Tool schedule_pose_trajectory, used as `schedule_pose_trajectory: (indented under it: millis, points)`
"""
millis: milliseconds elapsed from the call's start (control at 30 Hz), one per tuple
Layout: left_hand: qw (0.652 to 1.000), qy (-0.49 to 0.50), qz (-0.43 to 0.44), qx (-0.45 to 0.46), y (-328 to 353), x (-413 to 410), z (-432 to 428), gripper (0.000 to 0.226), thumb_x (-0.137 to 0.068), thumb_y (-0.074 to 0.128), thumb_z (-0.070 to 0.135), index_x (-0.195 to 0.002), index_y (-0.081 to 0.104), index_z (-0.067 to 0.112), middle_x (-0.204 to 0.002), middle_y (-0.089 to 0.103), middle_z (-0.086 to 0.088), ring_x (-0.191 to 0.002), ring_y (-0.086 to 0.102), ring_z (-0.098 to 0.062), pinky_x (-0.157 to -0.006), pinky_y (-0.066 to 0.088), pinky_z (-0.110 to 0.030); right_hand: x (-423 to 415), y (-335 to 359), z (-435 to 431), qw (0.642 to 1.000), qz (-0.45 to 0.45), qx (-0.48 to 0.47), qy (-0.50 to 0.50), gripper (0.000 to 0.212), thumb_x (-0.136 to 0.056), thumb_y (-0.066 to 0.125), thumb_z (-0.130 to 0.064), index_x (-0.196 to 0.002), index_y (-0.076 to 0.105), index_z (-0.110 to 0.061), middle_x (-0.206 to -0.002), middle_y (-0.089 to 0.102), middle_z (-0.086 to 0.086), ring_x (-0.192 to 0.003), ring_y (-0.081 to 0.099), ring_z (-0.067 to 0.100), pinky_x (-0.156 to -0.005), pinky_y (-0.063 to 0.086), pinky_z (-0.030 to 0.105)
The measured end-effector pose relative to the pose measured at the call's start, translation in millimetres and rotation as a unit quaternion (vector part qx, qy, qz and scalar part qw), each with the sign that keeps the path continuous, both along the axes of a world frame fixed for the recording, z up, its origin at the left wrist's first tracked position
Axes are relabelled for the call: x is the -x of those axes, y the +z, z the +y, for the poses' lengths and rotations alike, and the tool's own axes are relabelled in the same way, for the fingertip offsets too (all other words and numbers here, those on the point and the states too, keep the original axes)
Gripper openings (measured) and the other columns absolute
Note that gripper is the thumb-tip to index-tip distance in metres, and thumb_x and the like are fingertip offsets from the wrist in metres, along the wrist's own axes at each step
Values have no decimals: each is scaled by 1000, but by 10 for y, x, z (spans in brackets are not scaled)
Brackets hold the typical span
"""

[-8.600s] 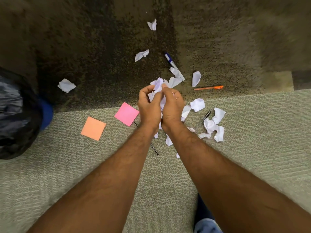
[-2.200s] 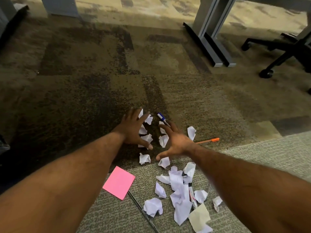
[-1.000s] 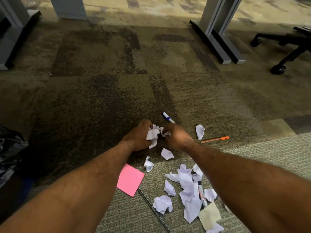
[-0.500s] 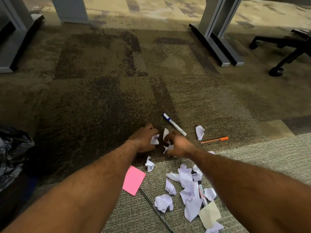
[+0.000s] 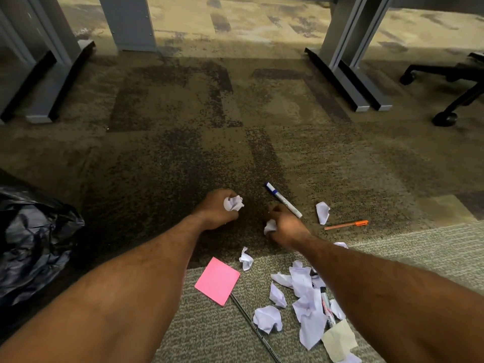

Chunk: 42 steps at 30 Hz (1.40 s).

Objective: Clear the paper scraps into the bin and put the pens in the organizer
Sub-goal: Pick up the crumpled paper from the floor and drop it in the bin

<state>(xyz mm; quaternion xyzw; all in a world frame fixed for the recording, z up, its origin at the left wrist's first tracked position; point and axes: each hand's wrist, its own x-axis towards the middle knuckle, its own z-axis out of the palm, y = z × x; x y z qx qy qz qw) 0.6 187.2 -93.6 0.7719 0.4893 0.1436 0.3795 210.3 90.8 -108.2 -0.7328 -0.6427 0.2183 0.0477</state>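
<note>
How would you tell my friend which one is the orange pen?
Look on the dark carpet, just beyond its edge with the pale ribbed carpet. Right of the right hand, below a loose white paper scrap, lies the orange pen. It is thin and all orange, while the marker nearby is white with a blue cap.

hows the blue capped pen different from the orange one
The blue-capped pen has a thick white barrel; the orange pen is thin and orange throughout. The blue-capped pen lies diagonal, its lower end by the right hand; the orange pen lies nearly level, apart from it. Both lie loose on the dark carpet.
</note>
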Motion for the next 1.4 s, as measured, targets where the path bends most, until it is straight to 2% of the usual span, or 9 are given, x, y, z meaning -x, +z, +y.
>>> schedule_pose_trajectory:
  millis: [100,200,333,500,667,800,1033,1233,1400]
  points:
    - [1000,9,-18,18,168,44,91,35,-76,77,20,-109,67,20,-102,65,3,-92,63,-12,-73,45,-22,49,28,45,998,36,-23,-35,21,-83,71,-20,-103,68,-12,-109,59,4,-100,63,22,-74,43,22]
    - [1000,-5,-26,7,488,122,284,34,-75,77,23,-108,65,25,-97,63,8,-84,61,-5,-61,41,-16,204,119,163,973,184,-39,-131,10,-82,74,-17,-92,71,-18,-88,68,2,-75,68,7,-59,48,17]
    - [999,2,-39,-26,1055,328,557,25,-73,78,24,-95,65,27,-91,64,13,-75,59,0,-55,41,-14,640,430,463,872,424,-69,-233,32,-78,80,-6,-109,71,-6,-104,72,15,-91,70,27,-83,59,39]
    - [994,18,-94,-53,1664,855,638,22,-76,74,9,-72,61,25,-62,63,16,-58,57,0,-47,41,-9,1358,1077,793,747,618,-96,-224,24,-79,76,0,-102,71,-6,-95,72,13,-81,68,23,-74,57,34]
    - [990,21,-127,-66,2141,1706,342,20,-69,76,24,-86,66,29,-71,70,20,-63,63,5,-55,48,-12,2147,1705,936,696,698,-104,-130,34,-78,74,4,-112,65,5,-103,70,21,-87,67,27,-82,55,39]
    - [982,74,-152,-86,2138,2548,-29,38,-69,77,39,-101,68,21,-87,72,3,-77,65,-6,-69,53,-24,2807,1911,928,710,698,-89,-41,31,-80,73,5,-109,66,-2,-97,71,13,-83,68,21,-76,59,32]
    - [975,172,-113,-83,1835,3663,-675,34,-73,76,28,-106,67,26,-94,73,6,-80,68,-9,-66,55,-20,3803,1777,674,824,551,-59,120,30,-77,81,-7,-104,68,-12,-87,64,1,-78,62,15,-80,57,37]
    - [977,187,-85,-64,1714,3932,-873,60,-73,83,28,-127,57,28,-122,66,6,-105,68,-14,-89,57,-42,4015,1738,530,873,390,-111,270,48,-79,81,-23,-124,64,-17,-130,53,3,-118,56,17,-99,50,33]
    - [982,106,83,-133,1853,3920,-781,97,-56,79,71,-141,40,45,-142,37,23,-125,47,2,-88,56,-29,3688,1849,574,879,287,-143,354,56,-78,80,-27,-130,59,-21,-141,43,-1,-128,47,14,-102,45,27]
